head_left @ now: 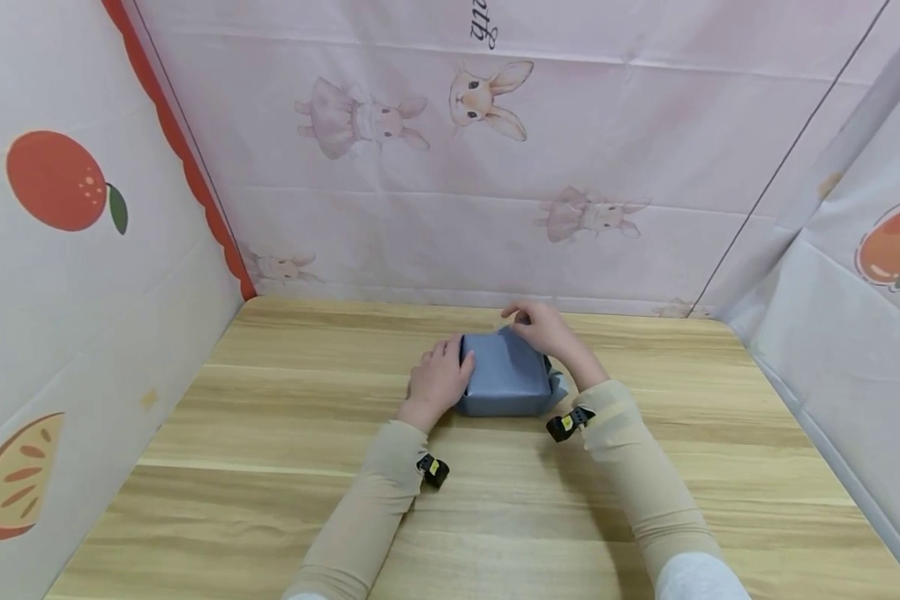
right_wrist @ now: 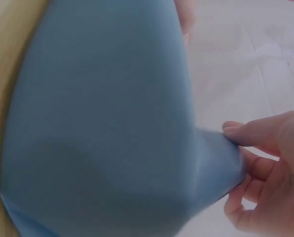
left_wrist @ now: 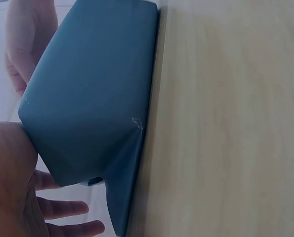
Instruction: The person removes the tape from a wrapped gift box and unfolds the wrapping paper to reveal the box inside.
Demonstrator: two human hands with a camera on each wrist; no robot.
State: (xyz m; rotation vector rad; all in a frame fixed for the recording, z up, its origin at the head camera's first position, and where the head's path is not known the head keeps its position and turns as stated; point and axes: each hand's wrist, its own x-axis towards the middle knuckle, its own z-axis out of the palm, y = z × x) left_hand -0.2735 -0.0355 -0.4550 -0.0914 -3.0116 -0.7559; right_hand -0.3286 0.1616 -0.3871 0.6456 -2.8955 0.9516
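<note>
A box wrapped in blue-grey paper lies on the wooden table, seen large in both wrist views. My left hand rests against its left end, the thumb over the top edge. In the left wrist view that hand's fingers reach out fairly straight beside the folded paper end. At the box's far right corner, my right hand pinches a flap of the wrapping paper between thumb and fingers. A loose paper fold sticks out at the left end, and crumpled paper juts out on the right.
The wooden table stretches around the box. A rabbit-printed cloth wall rises behind its far edge. Fruit-printed cloth walls stand left and right. Small black wrist cameras sit on both forearms.
</note>
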